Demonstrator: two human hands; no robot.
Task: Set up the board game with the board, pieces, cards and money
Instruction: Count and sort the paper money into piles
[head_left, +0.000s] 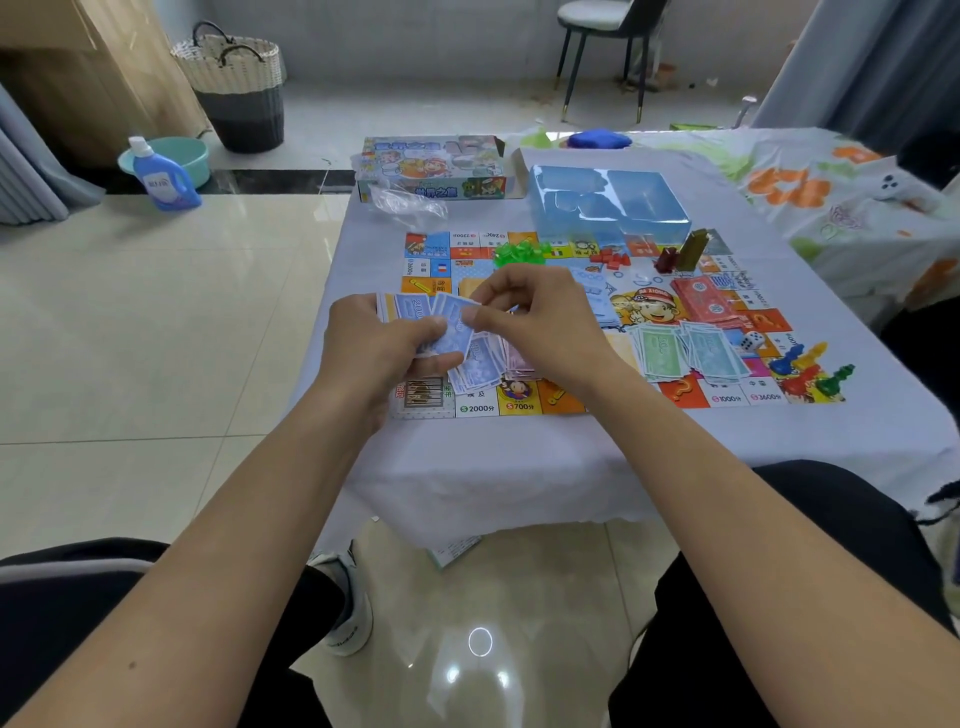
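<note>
The colourful game board (524, 405) lies flat on the white-clothed table (519, 467). My left hand (379, 348) grips a stack of blue money notes (415, 306) above the board's left side. My right hand (540, 317) pinches one blue note (457, 322) at the top of that stack. More blue and pink notes (480, 366) lie under my hands. Green notes (662, 353), teal notes (711, 351) and red notes (701, 299) lie on the board's right half. A white die (751, 341), coloured pawns (810, 371), green houses (517, 253) and red houses (613, 259) sit on the board.
The game box (436, 166) and a blue plastic insert tray (608, 202) stand behind the board, with a crumpled clear bag (410, 202) beside them. A flower-print cloth (810, 182) covers the surface to the right. A detergent bottle (163, 176), basin and basket stand on the floor at left.
</note>
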